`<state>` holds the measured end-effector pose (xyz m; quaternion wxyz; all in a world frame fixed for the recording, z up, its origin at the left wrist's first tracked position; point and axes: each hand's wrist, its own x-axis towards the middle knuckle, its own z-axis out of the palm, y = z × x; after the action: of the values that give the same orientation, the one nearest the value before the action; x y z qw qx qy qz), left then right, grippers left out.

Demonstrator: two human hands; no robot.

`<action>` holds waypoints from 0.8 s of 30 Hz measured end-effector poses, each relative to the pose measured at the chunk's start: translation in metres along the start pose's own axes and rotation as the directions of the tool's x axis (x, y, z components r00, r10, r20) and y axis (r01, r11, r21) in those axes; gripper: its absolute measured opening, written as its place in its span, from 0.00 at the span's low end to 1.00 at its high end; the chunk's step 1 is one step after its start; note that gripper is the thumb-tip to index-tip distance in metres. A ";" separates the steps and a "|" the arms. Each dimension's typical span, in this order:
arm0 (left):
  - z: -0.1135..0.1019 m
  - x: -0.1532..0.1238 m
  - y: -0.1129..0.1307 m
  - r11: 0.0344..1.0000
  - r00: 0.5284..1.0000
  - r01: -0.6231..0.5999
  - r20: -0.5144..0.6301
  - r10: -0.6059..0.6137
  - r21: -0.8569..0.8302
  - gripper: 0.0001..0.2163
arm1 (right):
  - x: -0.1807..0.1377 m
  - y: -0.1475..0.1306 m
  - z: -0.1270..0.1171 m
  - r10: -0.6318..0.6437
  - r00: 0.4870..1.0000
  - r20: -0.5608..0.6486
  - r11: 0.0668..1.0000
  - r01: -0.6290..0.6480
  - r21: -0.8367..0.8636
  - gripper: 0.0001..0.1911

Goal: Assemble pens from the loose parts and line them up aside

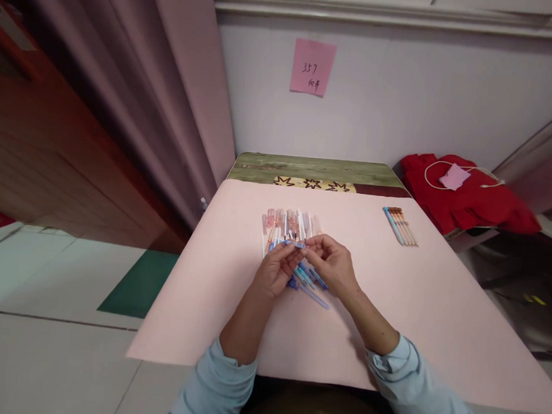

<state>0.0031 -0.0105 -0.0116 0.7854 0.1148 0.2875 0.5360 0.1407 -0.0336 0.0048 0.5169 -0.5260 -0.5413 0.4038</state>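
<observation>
We find both hands meeting over the middle of the pink table cover (214, 278). The left hand (274, 271) and the right hand (334, 266) each pinch one end of a blue pen (296, 244), with the fingers curled narrow about it. The pen lies crosswise between the fingertips, just above the cover. We cannot tell whether its cap is on.

Just beyond the hands, a fanned row of pens (288, 223) lies on the cover, side by side and touching. Beneath and between the hands we note a loose heap of blue pens (309, 284), partly hidden by the fingers.

Well apart, toward the far right corner, a small bundle of pens (400, 226) lies alone. A red cloth (474, 205) rests beside the table's right edge. A pink note (313, 66) is stuck on the wall.
</observation>
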 end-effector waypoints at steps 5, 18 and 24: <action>0.001 -0.001 0.002 0.999 0.999 0.020 -0.027 -0.021 -0.027 0.05 | -0.002 -0.002 0.000 0.002 1.000 -0.007 1.000 -0.002 -0.005 0.15; 0.006 -0.006 0.010 0.979 0.990 0.133 -0.020 -0.138 -0.153 0.08 | -0.013 -0.017 0.007 -0.108 0.993 -0.048 0.993 0.105 -0.061 0.11; 0.006 -0.008 0.005 0.990 0.991 -0.081 0.113 0.068 0.120 0.11 | -0.012 -0.015 0.007 0.077 0.990 -0.115 0.982 -0.055 0.182 0.15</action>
<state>0.0008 -0.0149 -0.0018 0.7706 0.2029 0.2727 0.5391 0.1304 -0.0462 0.0172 0.5801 -0.5188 -0.4528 0.4351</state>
